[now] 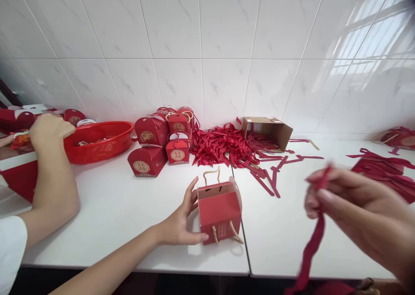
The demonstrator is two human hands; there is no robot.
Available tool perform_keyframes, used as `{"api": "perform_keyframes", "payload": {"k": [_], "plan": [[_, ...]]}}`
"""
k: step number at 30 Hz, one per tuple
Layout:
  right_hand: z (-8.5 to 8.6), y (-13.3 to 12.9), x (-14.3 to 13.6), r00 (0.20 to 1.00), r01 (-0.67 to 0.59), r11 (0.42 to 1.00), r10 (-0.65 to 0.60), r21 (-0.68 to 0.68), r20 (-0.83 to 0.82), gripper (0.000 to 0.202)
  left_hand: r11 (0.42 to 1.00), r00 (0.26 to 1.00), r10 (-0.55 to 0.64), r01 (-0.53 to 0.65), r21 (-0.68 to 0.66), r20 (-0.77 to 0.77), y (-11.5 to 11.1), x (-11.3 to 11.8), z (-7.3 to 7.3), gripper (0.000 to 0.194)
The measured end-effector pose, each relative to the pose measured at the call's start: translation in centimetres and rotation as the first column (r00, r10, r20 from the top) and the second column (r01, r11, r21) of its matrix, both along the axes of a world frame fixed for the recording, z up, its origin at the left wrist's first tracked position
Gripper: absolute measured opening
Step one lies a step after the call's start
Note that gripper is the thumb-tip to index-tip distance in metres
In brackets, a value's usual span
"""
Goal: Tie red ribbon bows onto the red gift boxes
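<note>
A red box (218, 210) with twisted rope handles stands near the table's front edge, its top partly open. My left hand (183, 223) rests against the left side of this box, thumb at the lower front corner and fingers behind. On the right, my right hand (343, 204) is raised over the table, pinching a dark red ribbon (313, 247) that hangs down past the front edge. The hand and ribbon are slightly blurred. Behind the box lies a heap of red ribbons (220, 144).
Finished-looking red boxes (152, 131) stand left of the heap. An open cardboard box (275, 135) lies on its side among red strips (274, 178). At left are a red basket (103, 146) and another person's arm (53, 182). Ribboned boxes (382, 169) sit at right.
</note>
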State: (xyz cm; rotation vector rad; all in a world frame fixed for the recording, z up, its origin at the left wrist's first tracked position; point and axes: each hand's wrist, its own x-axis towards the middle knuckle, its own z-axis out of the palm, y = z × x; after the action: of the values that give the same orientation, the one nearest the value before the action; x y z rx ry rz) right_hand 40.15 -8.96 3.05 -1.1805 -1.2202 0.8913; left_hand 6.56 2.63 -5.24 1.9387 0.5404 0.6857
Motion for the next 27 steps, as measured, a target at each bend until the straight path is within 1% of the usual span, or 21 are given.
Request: {"api": "perform_keyframes", "payload": {"k": [1,2,3,4,5,7,8,9,10,12,15,17,19,21,25,27], "plan": [[0.8,1.0,-1.3,0.988,-0.145,0.987,0.141,-0.066,-0.063,0.021,1.000,1.000,-0.025,0.025,-0.014,0.015,-0.1,-0.1,0.3,0.116],[1.3,1.9,-2.4,0.964,-0.255,0.959,0.242,-0.120,-0.113,0.020,0.999,0.999,-0.027,0.028,-0.024,0.038,-0.2,-0.2,0.7,0.112],[1.5,2.7,-3.2,0.941,-0.327,0.930,0.305,-0.168,-0.146,0.020,1.000,0.998,0.000,0.002,-0.028,0.070,-0.3,-0.1,1.3,0.105],[1.4,3.3,-3.7,0.926,-0.369,0.908,0.342,-0.200,-0.157,0.022,0.999,0.993,0.051,-0.050,-0.019,0.102,-0.3,0.0,2.0,0.093],[1.0,3.8,-4.1,0.922,-0.385,0.894,0.362,-0.228,-0.137,0.024,0.993,0.985,0.120,-0.121,0.005,0.127,-0.4,0.2,2.9,0.079],[0.0,4.6,-4.4,0.927,-0.367,0.889,0.375,-0.272,-0.025,0.028,0.957,0.960,0.253,-0.266,0.113,0.120,-0.7,1.0,4.7,0.052],[-0.5,4.9,-4.6,0.926,-0.341,0.894,0.372,-0.291,0.058,0.030,0.930,0.949,0.304,-0.314,0.190,0.082,-0.8,1.6,5.7,0.042],[-1.0,5.2,-4.7,0.918,-0.311,0.900,0.368,-0.305,0.149,0.032,0.906,0.942,0.336,-0.328,0.266,0.015,-1.0,2.1,6.6,0.035],[-1.4,5.5,-4.8,0.902,-0.281,0.908,0.361,-0.310,0.239,0.033,0.896,0.936,0.346,-0.310,0.318,-0.062,-1.1,2.8,7.4,0.031],[-1.8,6.0,-5.3,0.859,-0.251,0.925,0.349,-0.285,0.376,0.033,0.906,0.926,0.312,-0.222,0.359,-0.215,-1.3,3.9,8.5,0.026],[-1.9,6.4,-5.9,0.805,-0.289,0.928,0.369,-0.236,0.464,0.032,0.911,0.901,0.255,-0.102,0.400,-0.352,-1.2,5.0,9.4,0.015],[-1.6,6.3,-6.1,0.778,-0.303,0.929,0.370,-0.212,0.508,0.030,0.904,0.884,0.238,-0.050,0.424,-0.402,-1.0,5.2,9.6,0.015],[-1.3,6.1,-6.2,0.750,-0.295,0.938,0.346,-0.184,0.563,0.028,0.909,0.875,0.219,-0.023,0.417,-0.431,-0.9,5.2,9.8,0.016],[-1.0,6.0,-6.1,0.728,-0.281,0.947,0.315,-0.153,0.609,0.027,0.918,0.874,0.219,-0.034,0.394,-0.435,-0.9,5.1,9.9,0.018],[-0.6,6.2,-6.1,0.708,-0.261,0.958,0.273,-0.118,0.651,0.025,0.940,0.863,0.244,-0.097,0.328,-0.442,-1.1,5.2,10.2,0.023],[-0.5,6.5,-6.3,0.704,-0.261,0.959,0.270,-0.114,0.657,0.021,0.948,0.863,0.239,-0.110,0.298,-0.444,-1.3,5.4,10.2,0.035]]}}
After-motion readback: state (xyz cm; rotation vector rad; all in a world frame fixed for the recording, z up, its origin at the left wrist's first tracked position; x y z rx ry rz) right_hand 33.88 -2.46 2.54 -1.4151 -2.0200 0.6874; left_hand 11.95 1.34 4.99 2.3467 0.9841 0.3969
